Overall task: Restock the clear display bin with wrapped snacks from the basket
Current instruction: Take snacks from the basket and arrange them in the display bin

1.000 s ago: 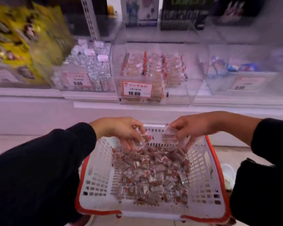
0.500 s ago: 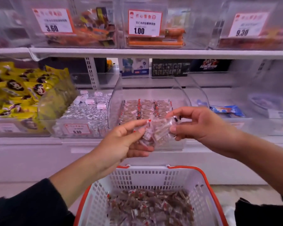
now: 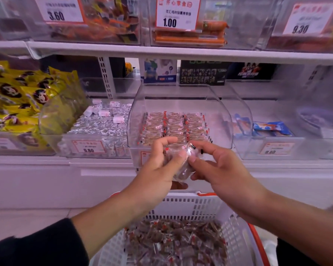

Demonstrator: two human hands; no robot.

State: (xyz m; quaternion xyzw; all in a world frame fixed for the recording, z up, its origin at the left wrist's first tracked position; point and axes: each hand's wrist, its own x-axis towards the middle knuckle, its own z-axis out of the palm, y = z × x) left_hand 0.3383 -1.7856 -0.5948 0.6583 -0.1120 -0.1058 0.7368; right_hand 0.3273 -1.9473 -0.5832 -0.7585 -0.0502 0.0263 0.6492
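A small bunch of clear-wrapped brown snacks (image 3: 183,166) is held between both hands, just in front of the clear display bin's (image 3: 217,104) front lip. My left hand (image 3: 160,166) grips the bunch from the left with curled fingers. My right hand (image 3: 215,166) pinches it from the right. Inside the bin lie three neat rows of the same snacks (image 3: 173,125). Below, the white basket with an orange rim (image 3: 200,204) holds a loose heap of several wrapped snacks (image 3: 177,240).
Left of the bin stands a bin of silver-wrapped sweets (image 3: 100,127), then yellow packets (image 3: 21,100). A bin with blue packets (image 3: 271,129) is on the right. An upper shelf (image 3: 161,48) with more bins and price tags hangs overhead.
Both hands lifted a bunch of snacks out of the basket up to the bin's front. Since half a second ago they have drawn closer together around it.
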